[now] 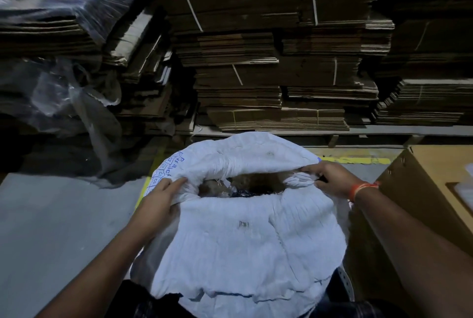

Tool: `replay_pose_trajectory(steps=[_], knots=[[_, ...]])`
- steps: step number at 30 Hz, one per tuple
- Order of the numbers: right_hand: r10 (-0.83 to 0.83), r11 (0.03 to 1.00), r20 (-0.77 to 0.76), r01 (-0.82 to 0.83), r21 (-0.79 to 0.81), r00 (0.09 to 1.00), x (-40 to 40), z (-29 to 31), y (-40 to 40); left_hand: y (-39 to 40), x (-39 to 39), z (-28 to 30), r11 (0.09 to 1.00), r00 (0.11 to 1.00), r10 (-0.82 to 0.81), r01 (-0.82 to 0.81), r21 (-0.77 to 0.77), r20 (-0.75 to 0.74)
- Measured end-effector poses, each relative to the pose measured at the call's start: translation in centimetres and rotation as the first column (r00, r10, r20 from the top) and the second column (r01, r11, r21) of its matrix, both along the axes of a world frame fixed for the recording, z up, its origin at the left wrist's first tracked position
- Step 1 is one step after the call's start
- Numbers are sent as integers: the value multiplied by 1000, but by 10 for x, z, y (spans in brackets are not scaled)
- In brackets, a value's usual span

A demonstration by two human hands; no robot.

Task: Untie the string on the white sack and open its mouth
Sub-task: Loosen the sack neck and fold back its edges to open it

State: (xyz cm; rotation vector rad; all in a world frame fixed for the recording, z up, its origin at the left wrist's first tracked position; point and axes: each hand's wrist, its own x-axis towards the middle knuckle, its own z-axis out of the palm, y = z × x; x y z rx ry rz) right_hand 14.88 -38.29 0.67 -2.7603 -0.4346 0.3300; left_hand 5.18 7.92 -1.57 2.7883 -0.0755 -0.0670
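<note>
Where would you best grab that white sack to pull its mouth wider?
Probably the bunched rim of the white sack at both ends of the opening, from outside, as the left hand and right hand do: fabric gathers there into folds thick enough for a firm grip.

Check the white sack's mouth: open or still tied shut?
Open. The white sack shows a dark gap at its mouth, with the left hand and right hand gripping opposite edges. No string visible.

Bare floor (58,220) left; cardboard box (419,189) crowds right, stacked cardboard (281,66) seemingly walls off beyond
</note>
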Motion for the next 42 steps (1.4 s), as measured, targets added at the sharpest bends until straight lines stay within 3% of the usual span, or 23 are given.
replay_pose_trajectory(steps=[7,11,14,18,21,23,26,32,37,39,42], knots=[[-70,995,92,63,76,993,-4,-10,11,1,-4,6,998,998,-60,60,-6,10],[-206,956,196,154,251,959,-22,-13,36,-8,-4,4,998,998,-59,59,-7,-16],[-443,868,292,325,375,848,-49,-16,61,-13,-1,10,996,990,-1,13,-86,141],[-629,744,192,512,430,753,-104,-16,107,-33,28,26,991,952,-11,51,-124,306],[-641,736,103,572,363,760,-139,-25,138,-49,64,38,986,968,-100,127,-104,231],[-624,751,36,587,302,780,-148,-32,151,-55,87,36,973,968,-229,229,19,106],[-567,802,-29,559,212,823,-145,-35,158,-58,113,29,883,913,-403,407,235,-67],[-518,849,-35,519,98,855,-125,-40,151,-62,124,26,735,839,-492,544,406,-233],[-526,847,-20,526,69,850,-130,-45,140,-72,120,24,686,828,-489,560,465,-274],[-524,842,-16,521,140,851,-136,-47,134,-74,122,23,763,871,-430,491,420,-237],[-508,847,-15,503,170,861,-143,-50,132,-76,128,20,910,965,-233,261,323,-123]])
